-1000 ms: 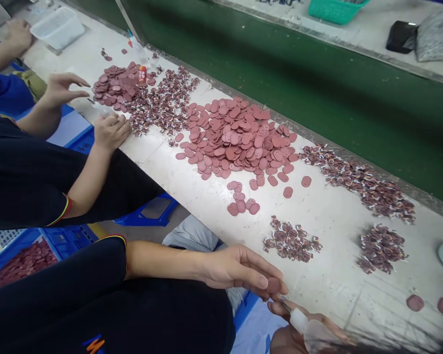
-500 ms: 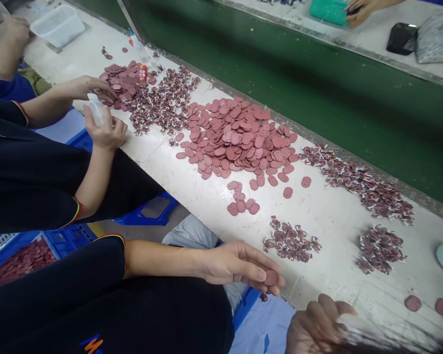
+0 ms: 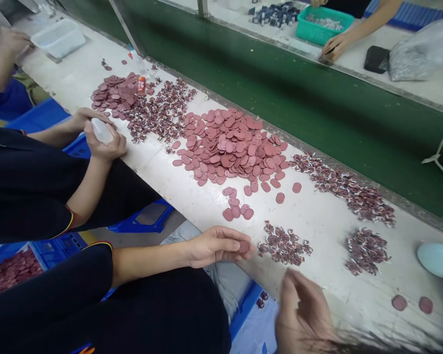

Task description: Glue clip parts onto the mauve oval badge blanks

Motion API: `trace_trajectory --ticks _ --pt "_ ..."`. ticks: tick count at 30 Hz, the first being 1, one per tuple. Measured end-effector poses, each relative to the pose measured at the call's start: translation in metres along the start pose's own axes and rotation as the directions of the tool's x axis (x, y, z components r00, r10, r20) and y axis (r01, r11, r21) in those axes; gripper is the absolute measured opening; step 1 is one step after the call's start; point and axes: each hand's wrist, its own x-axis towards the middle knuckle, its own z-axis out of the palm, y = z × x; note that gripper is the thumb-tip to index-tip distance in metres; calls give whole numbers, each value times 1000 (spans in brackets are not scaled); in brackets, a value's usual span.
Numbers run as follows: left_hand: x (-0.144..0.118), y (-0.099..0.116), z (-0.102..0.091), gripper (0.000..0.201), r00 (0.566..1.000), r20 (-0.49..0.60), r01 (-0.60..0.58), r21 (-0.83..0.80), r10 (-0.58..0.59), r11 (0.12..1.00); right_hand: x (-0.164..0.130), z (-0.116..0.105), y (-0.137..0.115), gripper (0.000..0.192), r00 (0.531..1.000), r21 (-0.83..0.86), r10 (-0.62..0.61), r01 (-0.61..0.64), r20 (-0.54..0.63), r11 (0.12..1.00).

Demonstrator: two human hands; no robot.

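My left hand [image 3: 217,247] holds a flat reddish-brown oval piece [image 3: 244,247] between thumb and fingers, near the table's front edge. Just beyond its fingertips lies a small heap of little brown-and-white curled pieces [image 3: 285,244]. My right hand [image 3: 303,310] is at the bottom of the view, slightly blurred, fingers curled and thumb tip close to them. A pale smear beside that hand is too indistinct to name. A second heap of curled pieces [image 3: 367,250] lies to the right, and two single ovals, one of them this oval [image 3: 399,303], lie nearer the corner.
A large pile of ovals [image 3: 232,142] covers the middle of the white table [image 3: 195,196]. More curled pieces [image 3: 347,187] line its back edge. On the left a co-worker's hand [image 3: 105,142] grips a white bottle [image 3: 101,130]. A pale blue object [image 3: 436,258] stands far right.
My left hand has moved left and up in the view, still holding the oval. My right hand has risen and turned, its fingertips now pointing up near the small heap. The view has shifted slightly.
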Motion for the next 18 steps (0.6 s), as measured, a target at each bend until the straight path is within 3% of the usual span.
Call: trace_trajectory --ticks 2,4,7,12,15,18 --pt "-1 2 1 46 1000 -1 -15 -4 15 1000 14 21 0 37 980 -76 -200 199 -6 977" --pt "-2 3 2 47 1000 7 -22 -9 22 1000 31 40 2 49 948 -216 -304 318 95 923" --pt "-4 5 2 48 1000 1 -25 -10 25 1000 51 56 5 65 936 -416 -276 346 219 841" --pt "-7 8 0 48 998 -29 -48 0 48 999 75 51 7 72 932 -470 -266 355 247 808" --pt "-7 10 -4 48 998 -34 -48 12 48 999 71 48 3 76 920 -451 -302 387 251 804" --pt "-8 12 -9 49 997 -44 -58 13 59 998 46 55 -7 84 879 -413 -353 464 319 783"
